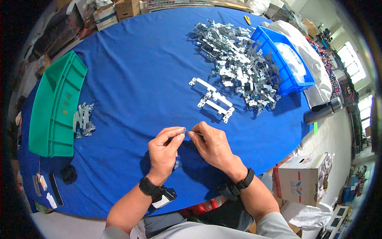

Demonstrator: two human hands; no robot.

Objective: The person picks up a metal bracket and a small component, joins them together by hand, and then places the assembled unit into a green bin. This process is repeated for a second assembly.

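Head view: green bin [55, 107] sits well left of the left hand, on the blue table [131, 59]. A small stack of brackets [82, 119] lies just beside the bin, between it and the hand. A few small dark bits [68, 174] lie left of and nearer than the left wrist, too small to identify.

Left hand [164, 149]: thumb and forefinger pressed together on the left end of a small metal piece [187, 131], other fingers curled under. Right hand [213, 145]: same pinch on the right end, fingertips almost meeting the left's. The piece is held just above the table between the two hands, seen edge-on, so its shape is unclear.

Handling, my read: thin stamped sheet metal, so light and stiff, it won't flex under finger load. Smooth plating means it can be slippery. Edges and corners are probably sharp. Best held by the flat faces near the ends, as it is now, not by the edges.

Just beyond the right hand lies a short row of long brackets [213, 99], laid out apart from the rest. Further out and to the right is a big loose heap of brackets [238, 63], touching a blue bin [296, 81]. These are tangled, so pulling one will likely drag its neighbours. A metal flask [324, 111] lies well right of the right hand, with a cardboard box [298, 179] off the table edge below it.
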